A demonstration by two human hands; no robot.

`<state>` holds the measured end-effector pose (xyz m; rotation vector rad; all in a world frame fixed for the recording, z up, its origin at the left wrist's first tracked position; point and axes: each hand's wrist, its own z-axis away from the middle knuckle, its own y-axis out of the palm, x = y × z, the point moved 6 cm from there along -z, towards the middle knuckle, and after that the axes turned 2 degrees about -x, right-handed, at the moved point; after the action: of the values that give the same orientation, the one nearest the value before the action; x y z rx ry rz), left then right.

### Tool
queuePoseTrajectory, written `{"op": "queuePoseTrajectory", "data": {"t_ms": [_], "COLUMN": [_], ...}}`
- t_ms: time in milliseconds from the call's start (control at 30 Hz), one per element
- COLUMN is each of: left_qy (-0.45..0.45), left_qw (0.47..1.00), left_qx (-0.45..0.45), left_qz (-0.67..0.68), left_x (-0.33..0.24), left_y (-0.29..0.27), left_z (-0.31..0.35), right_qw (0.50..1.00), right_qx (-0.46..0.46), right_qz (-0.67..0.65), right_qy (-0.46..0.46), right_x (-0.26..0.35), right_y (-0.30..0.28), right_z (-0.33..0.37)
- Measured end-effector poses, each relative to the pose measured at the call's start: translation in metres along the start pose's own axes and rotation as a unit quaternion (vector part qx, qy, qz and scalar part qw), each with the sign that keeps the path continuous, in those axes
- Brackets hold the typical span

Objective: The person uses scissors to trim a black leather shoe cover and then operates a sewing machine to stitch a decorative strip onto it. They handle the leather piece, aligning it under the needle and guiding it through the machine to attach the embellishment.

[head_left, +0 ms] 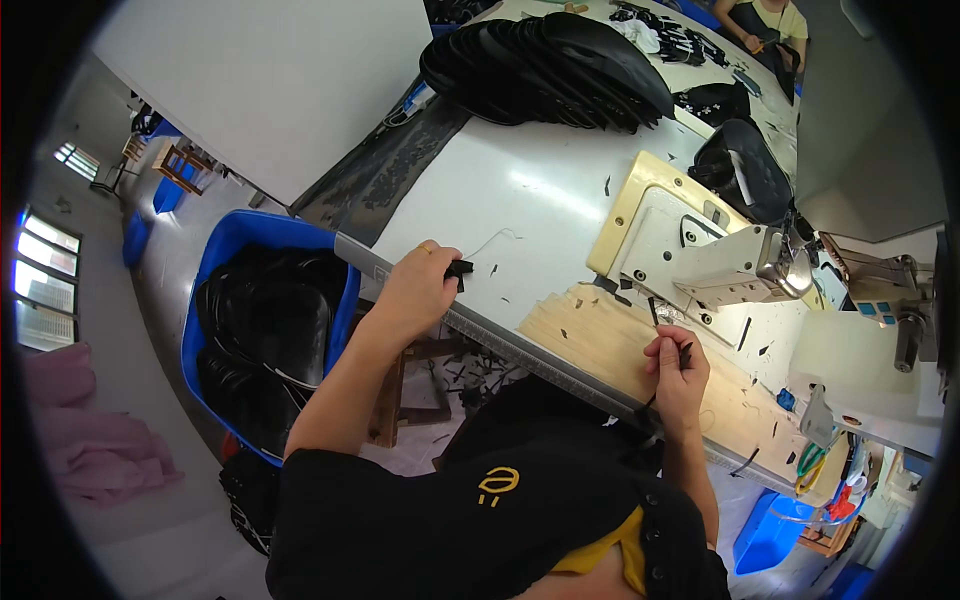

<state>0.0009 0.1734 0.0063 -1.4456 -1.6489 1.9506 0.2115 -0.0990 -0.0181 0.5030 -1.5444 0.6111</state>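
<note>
My left hand [423, 285] is closed at the table's front edge, with a small black piece [460, 271] sticking out past the fingers. Its exact kind is too small to make out. A thin pale thread lies on the table just beyond it. Farther right, my right hand [680, 368] pinches a narrow black strip [686, 354], over the pale wooden board [585, 330] in front of the sewing machine [735, 265]. Part of a dark strip also hangs below that hand by the table edge.
A stack of black curved padded panels [545, 75] rests on the far side of the white table [450, 200]. On the left stands a blue bin [215, 245] filled with black pieces. Black scraps litter the board and floor. Another person [775, 30] sits at the far right.
</note>
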Motion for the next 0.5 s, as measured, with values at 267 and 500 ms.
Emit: {"op": "queuePoseTrajectory", "data": {"t_ms": [267, 500], "left_qy": [-0.041, 0.052], "left_qw": [0.999, 0.997], "left_qx": [-0.024, -0.011], "left_qz": [-0.006, -0.055], "left_x": [0.005, -0.015], "left_y": [0.014, -0.006], "left_z": [0.011, 0.014], "right_qw": [0.999, 0.998], "right_qx": [0.028, 0.036], "right_qz": [0.0, -0.013], "right_qy": [-0.033, -0.051], "right_x": [-0.008, -0.014], "right_y": [-0.003, -0.008], "right_z": [0.004, 0.007]}}
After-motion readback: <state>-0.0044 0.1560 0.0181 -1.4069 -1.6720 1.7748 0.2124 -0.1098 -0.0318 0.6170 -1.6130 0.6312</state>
